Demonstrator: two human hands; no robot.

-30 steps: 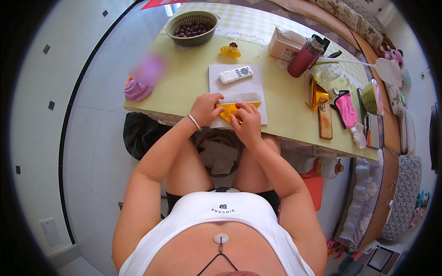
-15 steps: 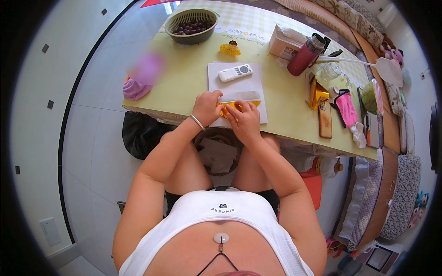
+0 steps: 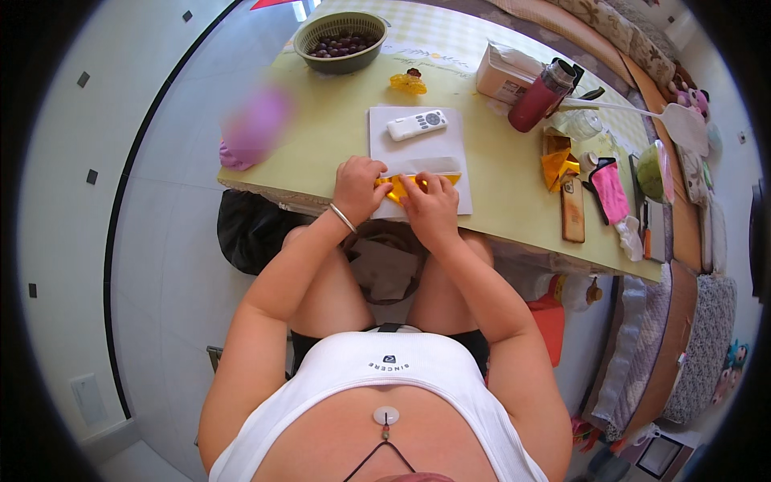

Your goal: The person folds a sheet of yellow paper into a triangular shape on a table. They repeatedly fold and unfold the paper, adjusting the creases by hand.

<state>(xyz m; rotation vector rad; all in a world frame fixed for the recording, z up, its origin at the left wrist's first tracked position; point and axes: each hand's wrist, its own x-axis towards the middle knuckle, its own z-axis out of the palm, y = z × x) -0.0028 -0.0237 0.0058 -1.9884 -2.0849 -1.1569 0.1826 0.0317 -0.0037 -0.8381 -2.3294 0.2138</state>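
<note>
A strip of shiny gold foil (image 3: 396, 189) lies on a white sheet of paper (image 3: 381, 145), close to the near edge of a pale yellow table (image 3: 313, 145). The left hand (image 3: 358, 188) pinches the foil's left end between thumb and fingertips. The right hand (image 3: 434, 212), just beside it, has its bent fingers on the middle of the foil; whether thumb and finger pinch it cannot be told. A silvery bangle (image 3: 343, 218) circles the left wrist.

Beyond the foil, a white remote control (image 3: 417, 124) rests on the same paper. Farther back sits a small yellow ornament (image 3: 408, 81). A green basket (image 3: 341, 63) of dark round fruit (image 3: 341, 44) stands toward the far left corner. A purple cloth (image 3: 241, 155), partly blurred, lies at the left edge. Toward the right edge are a tilted dark-red flask (image 3: 536, 103), another gold piece (image 3: 556, 169), a phone (image 3: 573, 212) and a pink glove (image 3: 610, 193).
</note>
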